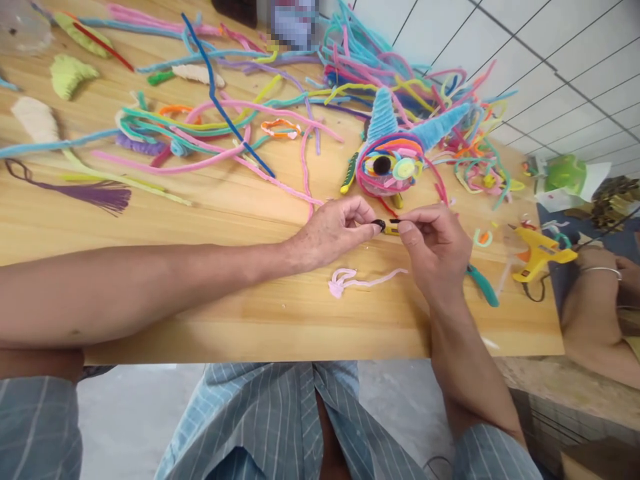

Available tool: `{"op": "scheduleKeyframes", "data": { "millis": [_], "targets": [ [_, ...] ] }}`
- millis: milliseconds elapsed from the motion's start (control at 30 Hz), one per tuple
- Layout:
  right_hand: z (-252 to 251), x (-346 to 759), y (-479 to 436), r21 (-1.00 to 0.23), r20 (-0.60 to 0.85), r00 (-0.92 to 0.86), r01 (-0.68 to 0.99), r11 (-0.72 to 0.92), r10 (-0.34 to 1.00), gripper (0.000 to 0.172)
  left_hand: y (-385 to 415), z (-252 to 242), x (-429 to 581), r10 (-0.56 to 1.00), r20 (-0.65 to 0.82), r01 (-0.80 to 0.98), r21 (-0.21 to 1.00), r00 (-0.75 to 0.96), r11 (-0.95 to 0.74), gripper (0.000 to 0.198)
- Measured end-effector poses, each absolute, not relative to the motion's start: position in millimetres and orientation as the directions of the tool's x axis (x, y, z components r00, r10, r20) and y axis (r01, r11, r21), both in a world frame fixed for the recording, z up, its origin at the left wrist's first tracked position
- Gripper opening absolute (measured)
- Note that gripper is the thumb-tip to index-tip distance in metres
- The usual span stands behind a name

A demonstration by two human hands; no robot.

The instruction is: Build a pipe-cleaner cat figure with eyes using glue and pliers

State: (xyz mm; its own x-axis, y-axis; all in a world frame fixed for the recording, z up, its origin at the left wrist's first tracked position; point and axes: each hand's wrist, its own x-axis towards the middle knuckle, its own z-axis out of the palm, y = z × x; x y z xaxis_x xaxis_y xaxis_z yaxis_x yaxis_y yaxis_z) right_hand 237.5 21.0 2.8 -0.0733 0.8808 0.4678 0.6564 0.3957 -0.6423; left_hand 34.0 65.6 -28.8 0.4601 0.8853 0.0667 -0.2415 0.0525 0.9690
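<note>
Evidently, left hand (336, 230) and right hand (441, 248) pinch a black piece (381, 225) between fingertips, over the counter (320, 327) near the horned figure (390, 163); an uneven tug could slip it from either grip.

One horned figure (393, 145), two blue horns (383, 117) (449, 125), one purple tassel (103, 193), one yellow glue gun (539, 252)

Smooth, faintly glossy wood is seen in the tabletop (225, 333). Matt, fuzzy pile is shown by the pipe cleaners (212, 73), and coiled, ribbed fuzz by the blue horns (383, 117). Smooth yellow plastic is recognised in the glue gun (539, 251), matt woven cloth in the shirt (280, 427) (the pinched black piece (379, 225) cannot be judged).
</note>
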Motion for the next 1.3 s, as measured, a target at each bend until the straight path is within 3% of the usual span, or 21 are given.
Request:
{"op": "scheduleKeyframes", "data": {
  "millis": [1033, 1300],
  "targets": [
    [3.3, 229.8, 21.7, -0.568, 0.498, -0.115, 0.706, 0.424, 0.859, 0.006, 64.8, -32.9, 32.7, 0.882, 0.075, -0.221, 0.975, 0.465, 0.034, 0.023],
    [-1.5, 230.4, 21.2, -0.620, 0.473, -0.096, 0.670, 0.408, 0.876, 0.006, 64.2, -33.6, 32.4, 0.882, 0.111, -0.249, 0.968, 0.458, 0.008, 0.021]
  ]
}}
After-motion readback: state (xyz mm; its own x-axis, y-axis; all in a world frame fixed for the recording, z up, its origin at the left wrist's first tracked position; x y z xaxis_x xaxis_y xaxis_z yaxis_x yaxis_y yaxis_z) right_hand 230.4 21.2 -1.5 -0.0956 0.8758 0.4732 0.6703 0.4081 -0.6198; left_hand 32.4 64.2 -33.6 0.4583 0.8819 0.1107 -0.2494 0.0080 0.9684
